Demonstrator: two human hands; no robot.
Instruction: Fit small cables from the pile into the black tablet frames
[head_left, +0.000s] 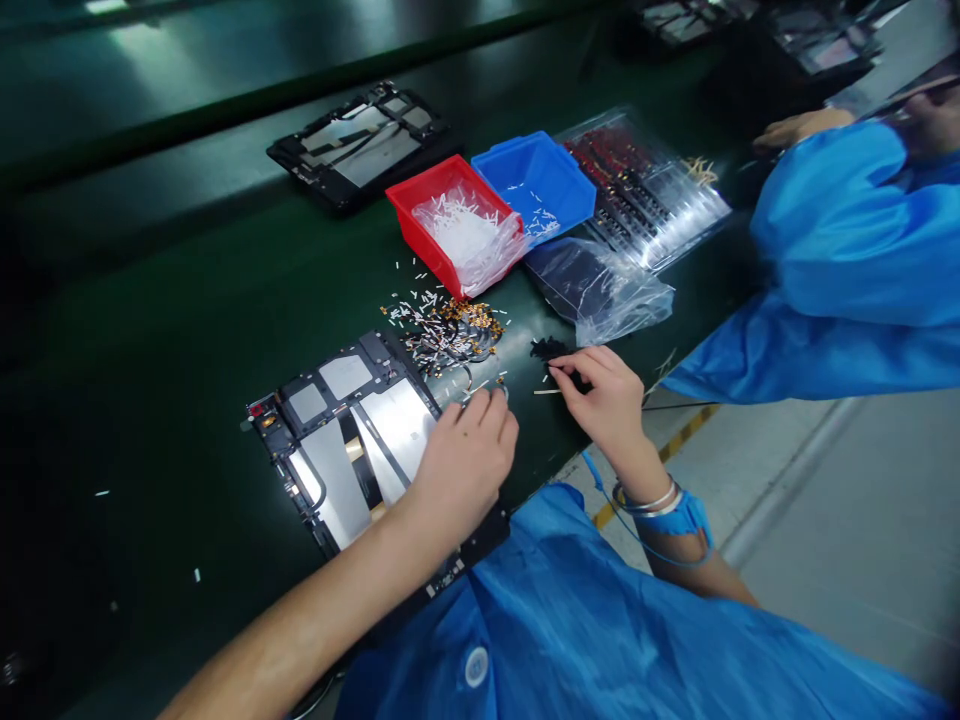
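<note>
Tablet chassis (345, 440), its back open, is lying on the green belt (187, 300) at the near edge. I am watching my left hand (465, 460) resting on its right side with the fingers curled; I cannot tell whether they are gripping anything. My right hand (607, 400) is hovering just beside it, thumb and forefinger pinched nearly shut over some dark scraps (551, 349). I am judging the loose pile of tiny parts (446, 330) the main risk. It is sitting near both hands, so a sweeping wrist could be scattering pieces off the belt or into the open chassis.
</note>
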